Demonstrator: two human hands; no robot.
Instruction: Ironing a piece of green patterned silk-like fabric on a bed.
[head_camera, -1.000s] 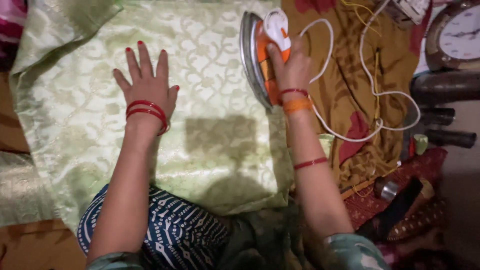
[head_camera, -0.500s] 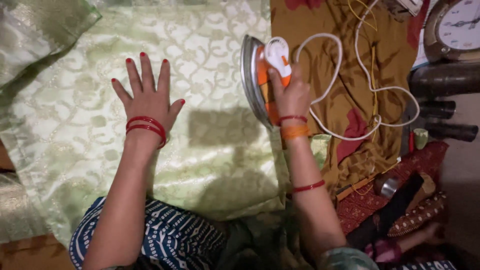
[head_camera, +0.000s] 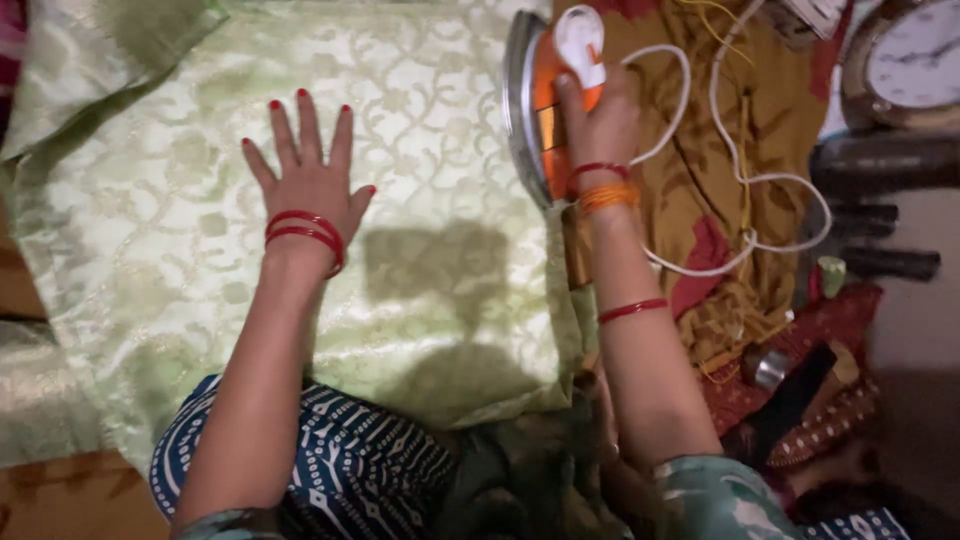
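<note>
Iron (head_camera: 545, 100): shifted little; orange-white, on edge, long axis pointing away; right hand (head_camera: 600, 125) grasping. Left hand (head_camera: 308, 180) flat, released, on green cloth (head_camera: 440, 250).

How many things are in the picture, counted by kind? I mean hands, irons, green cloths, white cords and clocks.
Hands: 2, the left hand flat on the cloth and the right hand on the iron
Irons: 1, the orange iron
Green patterned cloths: 1
White cords: 1
Clocks: 1
Total: 6
</note>
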